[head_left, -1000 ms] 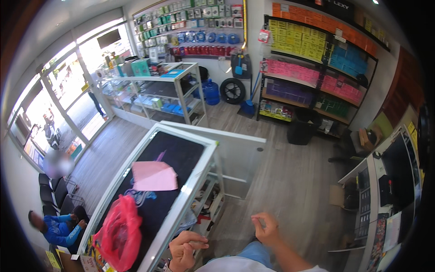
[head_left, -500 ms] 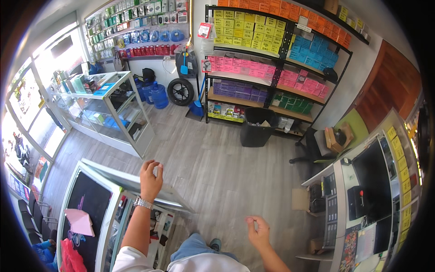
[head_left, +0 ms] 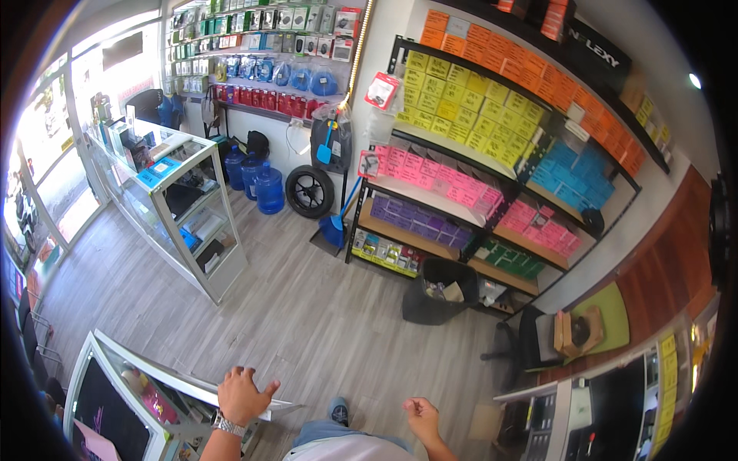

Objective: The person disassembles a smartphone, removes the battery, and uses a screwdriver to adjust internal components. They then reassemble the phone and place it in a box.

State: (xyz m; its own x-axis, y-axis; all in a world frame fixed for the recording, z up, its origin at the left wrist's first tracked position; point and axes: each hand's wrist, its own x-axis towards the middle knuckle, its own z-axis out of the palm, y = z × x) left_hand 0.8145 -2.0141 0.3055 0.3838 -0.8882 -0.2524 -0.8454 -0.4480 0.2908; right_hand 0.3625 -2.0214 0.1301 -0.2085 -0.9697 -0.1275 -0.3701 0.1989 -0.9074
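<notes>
My left hand (head_left: 244, 396), with a silver watch (head_left: 227, 423) at its wrist, is held out over the near glass display case's edge (head_left: 184, 384). Its fingers are spread and nothing shows in them. Lower and to the right, my right hand (head_left: 421, 419) hangs above the grey floor, its fingers loosely curled in and nothing visible in its grasp. Between the hands my shoe (head_left: 337, 410) stands on the floor.
Ahead is a black trash bin (head_left: 440, 292) before a shelf rack (head_left: 430, 247) of coloured boxes. A second glass display case (head_left: 229, 269) stands left, near water jugs (head_left: 269, 189) and a wheel (head_left: 309, 191). An office chair (head_left: 530, 338) and desk (head_left: 584, 399) are at right.
The rack, bin and far display case now appear nearer. My left hand's fingers have spread from a curl. Both hands sit lower in the picture.
</notes>
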